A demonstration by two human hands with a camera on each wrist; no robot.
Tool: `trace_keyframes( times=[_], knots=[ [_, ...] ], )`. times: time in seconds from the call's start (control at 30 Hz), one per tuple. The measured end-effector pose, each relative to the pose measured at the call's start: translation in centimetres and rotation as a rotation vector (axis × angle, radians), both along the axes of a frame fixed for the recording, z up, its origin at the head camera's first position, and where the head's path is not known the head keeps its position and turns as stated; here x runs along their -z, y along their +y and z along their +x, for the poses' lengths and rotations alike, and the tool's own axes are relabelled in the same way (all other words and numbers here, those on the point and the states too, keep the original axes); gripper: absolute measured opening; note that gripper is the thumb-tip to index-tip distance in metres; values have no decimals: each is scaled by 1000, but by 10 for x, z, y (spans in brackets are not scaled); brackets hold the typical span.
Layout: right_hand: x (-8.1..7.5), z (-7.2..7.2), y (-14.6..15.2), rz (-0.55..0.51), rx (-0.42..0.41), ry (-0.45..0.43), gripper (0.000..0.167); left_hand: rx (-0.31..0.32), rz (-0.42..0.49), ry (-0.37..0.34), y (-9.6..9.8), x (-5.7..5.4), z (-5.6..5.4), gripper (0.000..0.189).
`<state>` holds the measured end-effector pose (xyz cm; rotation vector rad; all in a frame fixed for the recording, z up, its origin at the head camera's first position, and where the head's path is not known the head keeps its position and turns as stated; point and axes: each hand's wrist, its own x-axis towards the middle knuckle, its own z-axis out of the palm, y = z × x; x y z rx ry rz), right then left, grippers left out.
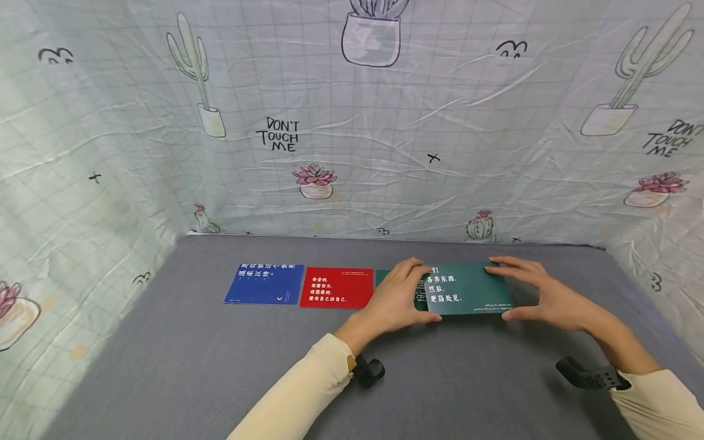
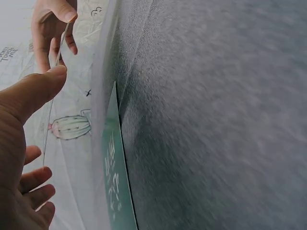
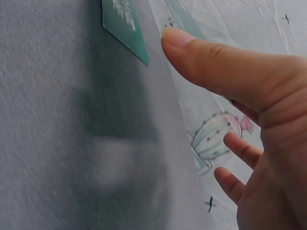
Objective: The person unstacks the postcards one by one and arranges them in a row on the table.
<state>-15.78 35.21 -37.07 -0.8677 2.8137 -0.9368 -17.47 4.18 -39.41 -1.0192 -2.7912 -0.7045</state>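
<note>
Both hands hold a dark green card (image 1: pixel 475 288) with white writing, raised off the grey table. My left hand (image 1: pixel 387 300) grips its left side between thumb and fingers, and my right hand (image 1: pixel 555 300) pinches the right side near the corners. In the left wrist view the held card (image 2: pixel 48 117) appears edge-on as a thin line. A second green card (image 2: pixel 120 191) lies flat on the table below it; in the head view the left hand and the held card cover most of it.
Left of the green cards, a red card (image 1: pixel 337 288) and a blue card (image 1: pixel 265 285) lie in a row on the grey tabletop (image 1: pixel 231 354). A pale curtain (image 1: pixel 352 98) printed with cacti hangs behind the table and along both sides.
</note>
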Motion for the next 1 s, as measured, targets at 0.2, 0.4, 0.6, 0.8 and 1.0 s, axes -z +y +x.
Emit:
trace_keyframes(
  times=[0.2, 0.4, 0.6, 0.8, 1.0],
  knots=[
    [-1, -5, 15, 15, 7, -45, 78, 6, -34, -11, 17, -3, -4, 81],
    [3, -10, 27, 39, 22, -82, 78, -22, -83, -35, 33, 4, -9, 79],
    [9, -14, 36, 34, -12, -75, 73, -18, -144, -49, 44, 11, -12, 77],
    [16, -16, 42, 14, -30, -85, 72, -28, -193, -50, 50, 14, -15, 74],
    [21, -18, 47, 7, -19, -114, 70, -24, -238, -41, 55, 15, -19, 74]
  ],
)
